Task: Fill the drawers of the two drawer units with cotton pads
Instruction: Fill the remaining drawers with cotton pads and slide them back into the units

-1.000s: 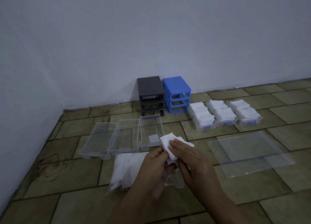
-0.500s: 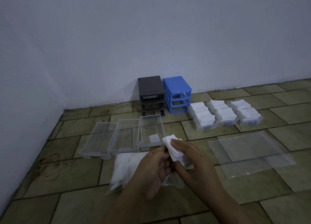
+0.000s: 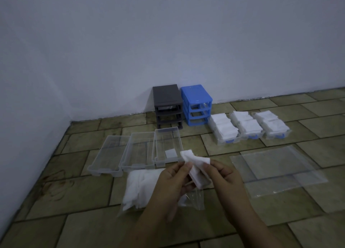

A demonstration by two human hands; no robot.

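Tiled floor [image 3: 280,219], dim room. Left hand [image 3: 170,182] and right hand [image 3: 225,178], fingers pinching stack of cotton pads [image 3: 196,168]; three clear drawers [image 3: 138,152] just beyond.

Left hand [image 3: 172,184] covers part of the pad bag [image 3: 139,187]. Pad stack [image 3: 196,170] is half hidden by both grips. Forearms run off the bottom edge. Grey unit [image 3: 167,106] slots too dark to read.

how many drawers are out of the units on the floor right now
6. Three clear drawers in a row left of centre, the last holding one pad. Three pad-filled drawers right of the blue unit.
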